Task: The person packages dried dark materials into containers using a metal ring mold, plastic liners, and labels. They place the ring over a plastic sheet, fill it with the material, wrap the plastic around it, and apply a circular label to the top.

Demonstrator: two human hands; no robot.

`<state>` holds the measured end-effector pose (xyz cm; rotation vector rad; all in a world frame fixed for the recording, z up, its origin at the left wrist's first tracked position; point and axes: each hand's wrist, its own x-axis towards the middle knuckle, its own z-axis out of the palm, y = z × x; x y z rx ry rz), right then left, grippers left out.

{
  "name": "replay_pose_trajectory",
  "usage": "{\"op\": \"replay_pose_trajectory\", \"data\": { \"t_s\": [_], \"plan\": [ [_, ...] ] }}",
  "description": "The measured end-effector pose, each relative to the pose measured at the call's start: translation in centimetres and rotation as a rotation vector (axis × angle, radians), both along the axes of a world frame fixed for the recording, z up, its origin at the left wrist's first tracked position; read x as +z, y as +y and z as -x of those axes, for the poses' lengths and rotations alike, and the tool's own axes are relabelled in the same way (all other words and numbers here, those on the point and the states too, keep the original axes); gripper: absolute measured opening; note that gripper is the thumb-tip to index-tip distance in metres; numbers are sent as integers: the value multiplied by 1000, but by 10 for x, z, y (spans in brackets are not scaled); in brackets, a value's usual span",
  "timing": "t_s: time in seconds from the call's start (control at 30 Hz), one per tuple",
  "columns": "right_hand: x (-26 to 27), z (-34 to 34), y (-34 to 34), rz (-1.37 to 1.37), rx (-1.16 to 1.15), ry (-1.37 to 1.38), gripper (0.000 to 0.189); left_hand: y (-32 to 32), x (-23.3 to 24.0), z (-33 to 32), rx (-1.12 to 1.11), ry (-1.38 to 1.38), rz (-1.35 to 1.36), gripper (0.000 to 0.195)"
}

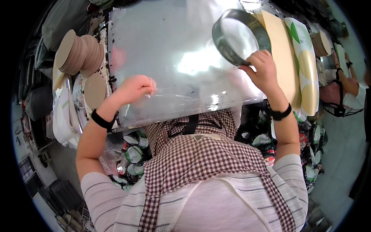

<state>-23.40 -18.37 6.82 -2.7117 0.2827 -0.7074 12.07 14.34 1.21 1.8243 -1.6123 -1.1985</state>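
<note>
A sheet of clear plastic film covers the worktop before me and reflects bright light. My left hand pinches a fold of this film near its front left part. In my right hand, thumb and fingers grip the lower rim of a metal ring, which is tilted over the right side of the film. Just right of the ring lie a cream paper sheet and a printed sheet with green marks and gold circles.
Stacks of round brown discs stand at the left edge, with one loose disc nearer me. Folded white material hangs below them. More discs sit at right. Round lids or cups fill the space under the worktop. Another person works far right.
</note>
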Motion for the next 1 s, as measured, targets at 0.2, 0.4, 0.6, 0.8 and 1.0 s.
{"op": "replay_pose_trajectory", "data": {
  "t_s": [0.2,0.4,0.6,0.8,1.0],
  "plan": [
    [65,-69,115,-250,791,-67,21,-64,96,-44,398,21,241,13],
    [-42,-109,99,33,313,-59,27,11,83,20,-86,-748,889,12],
    [117,-11,86,-506,637,600,51,48,36,28,-208,-531,632,16],
    [1,24,-2,-99,106,695,63,74,39,-2,-94,-315,534,33],
    [87,-173,-98,-109,127,232,62,155,17,-38,526,-1283,72,60]
  ]
}}
